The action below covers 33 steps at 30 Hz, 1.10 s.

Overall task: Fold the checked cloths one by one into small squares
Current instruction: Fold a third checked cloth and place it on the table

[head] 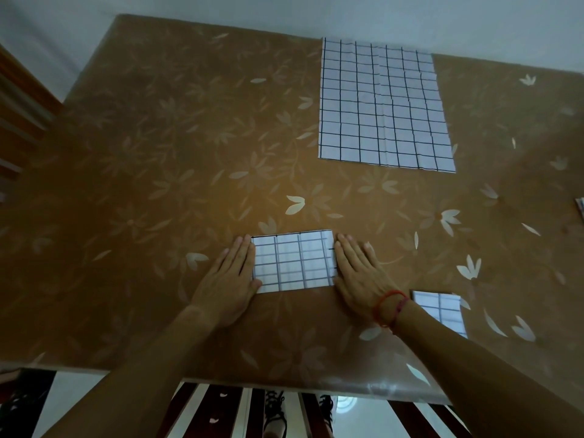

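Head view, looking down on my end of the table (158, 153), which wears a brown covering printed with pale flowers under a clear glossy sheet. A folded checked cloth (294, 262) lies flat near the front edge, white with dark grid lines, wider than it is deep. My left hand (232, 279) lies flat on the table along the cloth's left edge, fingers straight and together, thumb tip resting on the near left corner. My right hand (360, 279) lies the same way along the right edge, fingers straight and slightly spread, its inner side touching the cloth. The two hands are apart with the cloth between them, palms down and gripping nothing. A red string bracelet (390, 306) circles the right wrist. Just right of that wrist sits a second folded cloth (442, 311), smaller and partly hidden by my forearm. Far across the table, well apart from the hands, an unfolded checked cloth (384, 105) lies spread flat – I cannot tell whether it is one sheet or several stacked. At the right border a sliver of patterned fabric (580, 210) just shows, too little to identify. Wooden furniture (19, 121) stands beyond the table's left side.
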Each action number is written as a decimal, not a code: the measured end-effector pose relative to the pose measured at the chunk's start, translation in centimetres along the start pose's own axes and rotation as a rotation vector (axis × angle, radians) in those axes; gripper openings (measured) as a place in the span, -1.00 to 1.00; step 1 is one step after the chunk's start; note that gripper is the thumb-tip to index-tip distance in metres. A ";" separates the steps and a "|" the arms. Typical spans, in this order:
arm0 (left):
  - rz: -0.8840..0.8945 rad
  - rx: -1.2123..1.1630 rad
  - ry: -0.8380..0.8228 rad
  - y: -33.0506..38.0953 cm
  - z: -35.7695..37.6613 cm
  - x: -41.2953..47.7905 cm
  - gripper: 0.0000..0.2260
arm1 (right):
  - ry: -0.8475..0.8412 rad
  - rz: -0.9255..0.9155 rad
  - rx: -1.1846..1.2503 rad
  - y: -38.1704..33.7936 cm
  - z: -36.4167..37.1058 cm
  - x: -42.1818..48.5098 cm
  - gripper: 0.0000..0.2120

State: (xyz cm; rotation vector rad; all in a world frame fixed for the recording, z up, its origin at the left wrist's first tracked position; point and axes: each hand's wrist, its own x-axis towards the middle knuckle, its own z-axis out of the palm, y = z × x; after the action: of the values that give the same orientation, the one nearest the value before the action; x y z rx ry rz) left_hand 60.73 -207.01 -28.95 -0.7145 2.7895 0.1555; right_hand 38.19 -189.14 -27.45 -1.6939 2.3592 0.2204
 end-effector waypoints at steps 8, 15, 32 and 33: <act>-0.001 -0.043 -0.002 0.3 -0.6 0.0 -0.33 | 0.098 0.006 0.205 -1.2 -3.3 3.1 -0.34; -0.007 -0.091 -0.019 0.5 -1.3 0.0 -0.27 | -0.014 0.012 0.154 -2.3 -4.7 6.4 -0.38; -0.023 -0.192 -0.016 0.5 -1.8 0.0 -0.38 | -0.181 0.137 0.314 -2.6 -5.8 8.9 -0.62; -0.025 -0.203 -0.011 0.5 -1.8 0.0 -0.37 | -0.183 0.165 0.405 -2.7 -6.1 8.8 -0.63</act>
State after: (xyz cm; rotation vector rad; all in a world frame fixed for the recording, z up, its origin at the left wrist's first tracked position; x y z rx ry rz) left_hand 60.09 -206.87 -27.17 -0.7917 2.7792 0.4417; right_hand 37.45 -199.59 -23.96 -1.2408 2.2214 -0.0703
